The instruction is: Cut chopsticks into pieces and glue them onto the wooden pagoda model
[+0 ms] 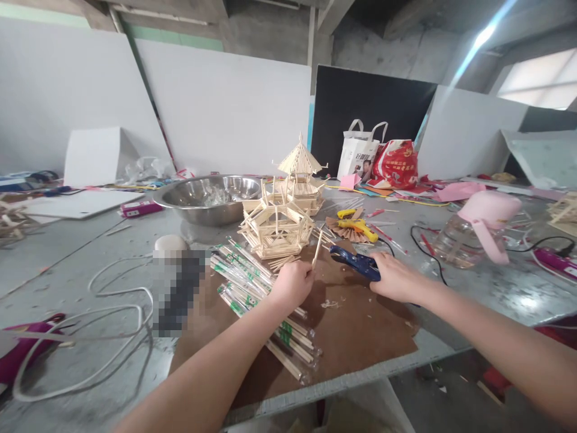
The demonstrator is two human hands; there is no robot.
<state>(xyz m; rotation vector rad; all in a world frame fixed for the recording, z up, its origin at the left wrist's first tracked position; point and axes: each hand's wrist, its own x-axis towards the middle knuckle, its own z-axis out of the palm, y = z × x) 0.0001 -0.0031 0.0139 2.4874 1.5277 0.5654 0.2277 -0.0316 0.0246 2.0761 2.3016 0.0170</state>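
Observation:
My left hand (292, 282) is closed on a thin wooden stick (317, 248) that points up toward a hexagonal stick model (276, 228). My right hand (396, 278) grips a blue glue gun (356, 262) lying low over the brown board (356, 331), its nozzle pointing left toward the stick. A finished stick pagoda (301, 174) stands just behind the hexagonal model. Several wrapped chopstick packs (252, 282) lie under and left of my left hand.
A steel bowl (205, 197) sits left of the models. A yellow tool (358, 227), a clear jar with a pink lid (478, 231), two bags (378, 157), white cable (112, 325) and black cable (424, 240) lie around. The table edge (360, 376) runs close below.

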